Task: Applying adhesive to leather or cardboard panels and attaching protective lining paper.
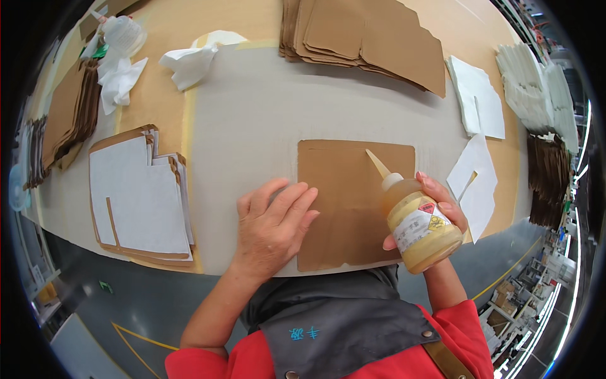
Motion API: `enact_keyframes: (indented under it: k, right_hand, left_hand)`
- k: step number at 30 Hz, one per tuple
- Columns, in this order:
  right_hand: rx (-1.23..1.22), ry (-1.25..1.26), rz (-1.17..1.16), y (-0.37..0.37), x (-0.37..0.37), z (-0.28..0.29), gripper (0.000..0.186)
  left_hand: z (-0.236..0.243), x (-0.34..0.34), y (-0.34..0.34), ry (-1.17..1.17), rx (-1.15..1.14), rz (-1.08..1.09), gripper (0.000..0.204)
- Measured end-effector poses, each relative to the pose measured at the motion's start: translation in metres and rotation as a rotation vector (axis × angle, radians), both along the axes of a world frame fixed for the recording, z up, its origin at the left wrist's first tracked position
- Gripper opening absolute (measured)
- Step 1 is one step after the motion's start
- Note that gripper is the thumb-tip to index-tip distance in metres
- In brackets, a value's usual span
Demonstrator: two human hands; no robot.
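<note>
My right hand [445, 205] is wrapped round a clear squeeze glue bottle [416, 227] with yellowish liquid inside and a long pointed nozzle. The bottle leans to the upper left, its tip over the upper part of a brown flat panel [341, 215], close to the top edge. Whether the tip touches the panel I cannot tell. At the panel's left edge rests my left hand [278, 215], its fingers loosely bent and apart, holding nothing that shows. The panel lies flat near the front edge of the table.
Stacked white-faced brown panels [142, 196] lie to the left. A pile of brown pieces [372, 38] sits at the back. White cut sheets [476, 95] and white stacks [524, 76] are at the right. Far left are another bottle [123, 35] and crumpled white tissue [189, 66].
</note>
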State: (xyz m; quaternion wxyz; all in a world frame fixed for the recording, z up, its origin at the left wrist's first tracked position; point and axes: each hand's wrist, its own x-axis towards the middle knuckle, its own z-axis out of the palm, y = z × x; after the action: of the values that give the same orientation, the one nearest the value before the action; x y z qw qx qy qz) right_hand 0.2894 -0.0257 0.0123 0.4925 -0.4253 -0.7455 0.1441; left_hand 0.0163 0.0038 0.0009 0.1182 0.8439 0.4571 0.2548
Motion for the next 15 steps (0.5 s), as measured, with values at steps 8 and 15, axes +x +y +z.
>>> enact_keyframes:
  k: [8, 15]
  right_hand:
    - [0.013, -0.042, -0.156, -0.016, 0.030, -0.005, 0.104]
    - [-0.051, -0.022, -0.310, -0.027, 0.051, -0.008, 0.104]
  left_hand:
    - [0.002, 0.000, 0.000, 0.020, 0.011, -0.003, 0.030]
    - [0.005, 0.002, 0.001, 0.047, -0.004, 0.006, 0.027]
